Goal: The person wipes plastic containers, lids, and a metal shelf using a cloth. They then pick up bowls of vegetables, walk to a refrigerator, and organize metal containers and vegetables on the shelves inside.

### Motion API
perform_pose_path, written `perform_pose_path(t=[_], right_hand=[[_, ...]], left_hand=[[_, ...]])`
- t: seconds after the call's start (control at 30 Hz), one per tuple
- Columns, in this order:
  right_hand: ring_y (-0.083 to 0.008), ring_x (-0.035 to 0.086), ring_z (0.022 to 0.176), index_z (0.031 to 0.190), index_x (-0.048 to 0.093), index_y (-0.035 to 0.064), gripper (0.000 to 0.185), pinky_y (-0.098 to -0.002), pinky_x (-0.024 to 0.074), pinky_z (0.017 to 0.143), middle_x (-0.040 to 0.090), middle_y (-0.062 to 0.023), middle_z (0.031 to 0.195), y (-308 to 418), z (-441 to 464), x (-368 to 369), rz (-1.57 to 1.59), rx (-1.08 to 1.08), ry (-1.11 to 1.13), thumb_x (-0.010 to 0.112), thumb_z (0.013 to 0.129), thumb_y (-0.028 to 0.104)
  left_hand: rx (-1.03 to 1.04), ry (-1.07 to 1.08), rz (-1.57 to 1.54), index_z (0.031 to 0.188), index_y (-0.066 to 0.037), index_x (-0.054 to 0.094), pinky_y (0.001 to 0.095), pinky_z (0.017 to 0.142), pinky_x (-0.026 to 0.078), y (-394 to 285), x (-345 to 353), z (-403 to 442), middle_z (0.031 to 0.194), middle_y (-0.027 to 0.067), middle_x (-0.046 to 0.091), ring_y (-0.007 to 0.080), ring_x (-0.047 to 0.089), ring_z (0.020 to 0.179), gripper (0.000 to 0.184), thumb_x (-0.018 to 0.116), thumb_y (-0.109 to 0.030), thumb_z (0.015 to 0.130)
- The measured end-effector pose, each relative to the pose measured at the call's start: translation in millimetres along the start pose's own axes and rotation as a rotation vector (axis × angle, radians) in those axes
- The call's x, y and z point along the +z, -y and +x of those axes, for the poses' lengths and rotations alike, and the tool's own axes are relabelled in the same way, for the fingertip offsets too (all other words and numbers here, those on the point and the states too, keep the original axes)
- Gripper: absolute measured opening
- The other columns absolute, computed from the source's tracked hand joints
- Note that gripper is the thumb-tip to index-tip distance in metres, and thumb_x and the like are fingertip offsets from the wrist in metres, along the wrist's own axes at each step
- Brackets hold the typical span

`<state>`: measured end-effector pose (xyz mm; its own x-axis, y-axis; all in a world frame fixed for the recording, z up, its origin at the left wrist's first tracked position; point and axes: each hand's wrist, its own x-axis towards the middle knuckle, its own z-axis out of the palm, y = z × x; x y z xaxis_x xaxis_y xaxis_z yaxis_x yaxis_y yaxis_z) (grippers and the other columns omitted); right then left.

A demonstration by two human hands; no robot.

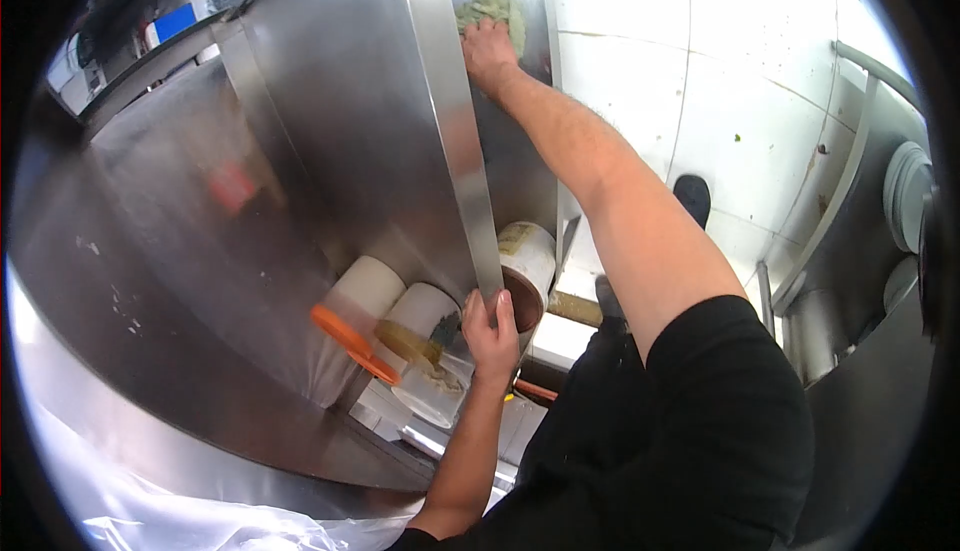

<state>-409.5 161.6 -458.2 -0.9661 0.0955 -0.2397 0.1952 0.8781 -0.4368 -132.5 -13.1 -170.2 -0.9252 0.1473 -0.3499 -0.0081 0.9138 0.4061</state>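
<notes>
A pale green cloth [497,13] lies bunched on a metal surface [520,141] at the top middle. My right hand [489,49] presses on it, its fingers on the lower edge of the cloth. Lower down, my left hand [490,333] holds the bright metal edge [470,161] of a steel shelf, fingers curled against it. Close to my left hand are a white tub with a brown inside [527,269] on the right and clear containers [428,391] on the left.
An orange-rimmed container [365,291] stands left of the clear ones. Clear plastic sheeting [200,516] covers the lower left. White floor tiles [740,101] and a dark shoe [692,199] show on the right, with stacked plates [905,196] at the far right.
</notes>
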Motion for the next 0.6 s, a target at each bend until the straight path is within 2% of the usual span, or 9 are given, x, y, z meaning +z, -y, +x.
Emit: perform_pose_path(t=[0.07,0.13,0.2,0.3,0.33,0.37,0.43,0.5,0.6], right_hand=[[-0.0264,0.06,0.113,0.122,0.068,0.0144,0.028,-0.0443,0.0484,0.09,0.064,-0.007,0.12,22,-51,45,0.078,-0.045,-0.002,0.058,0.097,0.024],[-0.0276,0.059,0.115,0.127,0.064,0.0157,0.032,-0.0455,0.0485,0.091,0.062,-0.0067,0.122,51,-121,84,0.032,-0.099,0.235,0.06,0.096,0.024],[-0.0291,0.057,0.124,0.137,0.062,0.0151,0.041,-0.0482,0.0426,0.103,0.062,-0.0071,0.131,68,-192,115,0.04,-0.153,0.311,0.059,0.098,0.025],[-0.0293,0.055,0.128,0.138,0.063,0.013,0.042,-0.0499,0.0393,0.107,0.063,-0.0076,0.134,43,-170,69,-0.138,-0.293,0.613,0.057,0.099,0.028],[-0.0295,0.056,0.129,0.134,0.066,0.0126,0.041,-0.051,0.0399,0.106,0.065,-0.0094,0.133,31,-143,68,-0.172,-0.204,0.524,0.058,0.098,0.031],[-0.0301,0.058,0.127,0.131,0.068,0.0133,0.039,-0.0518,0.0402,0.106,0.066,-0.0105,0.132,7,-108,75,-0.14,-0.113,0.224,0.059,0.098,0.033],[-0.029,0.06,0.125,0.13,0.068,0.0116,0.04,-0.0514,0.0405,0.105,0.066,-0.0122,0.131,-50,-27,12,-0.272,-0.037,0.097,0.059,0.097,0.033],[-0.0319,0.058,0.128,0.135,0.065,0.0092,0.045,-0.0544,0.0403,0.106,0.064,-0.0144,0.135,-79,32,-47,-0.365,0.024,0.197,0.059,0.097,0.033],[-0.0378,0.056,0.129,0.142,0.06,0.0062,0.05,-0.0622,0.0403,0.105,0.061,-0.0181,0.139,-52,16,-45,-0.59,0.012,0.253,0.058,0.099,0.033]], left_hand=[[-0.011,-0.001,-0.004,0.094,0.003,0.062,0.0492,0.073,0.044,-4,2,3,0.086,0.0206,0.06,0.043,0.059,0.083,0.023,0.061,-0.019,0.101],[-0.015,-0.001,-0.004,0.092,0.003,0.062,0.0497,0.072,0.044,-6,5,9,0.085,0.0208,0.06,0.0429,0.058,0.081,0.024,0.061,-0.019,0.101],[-0.02,0.024,0.018,0.096,0.003,0.063,0.0471,0.074,0.045,-6,0,3,0.087,0.0189,0.062,0.0384,0.06,0.082,0.022,0.061,-0.018,0.102],[0.006,0.049,0.045,0.106,0.003,0.066,0.0415,0.079,0.049,4,-2,2,0.094,0.0152,0.067,0.0296,0.064,0.085,0.019,0.059,-0.015,0.104],[0.015,0.053,0.034,0.107,0.003,0.066,0.0415,0.079,0.049,5,-3,2,0.094,0.0153,0.067,0.0297,0.064,0.085,0.019,0.059,-0.015,0.104],[0.023,0.055,0.022,0.108,0.002,0.066,0.0415,0.079,0.049,7,-1,1,0.094,0.0154,0.068,0.0298,0.064,0.086,0.019,0.059,-0.015,0.104],[0.008,0.07,0.017,0.109,0.002,0.066,0.0409,0.08,0.05,7,-3,1,0.095,0.0152,0.068,0.0293,0.065,0.087,0.019,0.059,-0.015,0.104],[0.002,0.073,0.018,0.109,0.002,0.066,0.0404,0.08,0.05,5,-3,3,0.095,0.0152,0.068,0.0291,0.065,0.088,0.019,0.059,-0.014,0.104],[0.001,0.059,0.023,0.109,0.002,0.066,0.0402,0.081,0.05,3,-1,5,0.096,0.0156,0.068,0.0297,0.065,0.089,0.018,0.059,-0.014,0.104]])
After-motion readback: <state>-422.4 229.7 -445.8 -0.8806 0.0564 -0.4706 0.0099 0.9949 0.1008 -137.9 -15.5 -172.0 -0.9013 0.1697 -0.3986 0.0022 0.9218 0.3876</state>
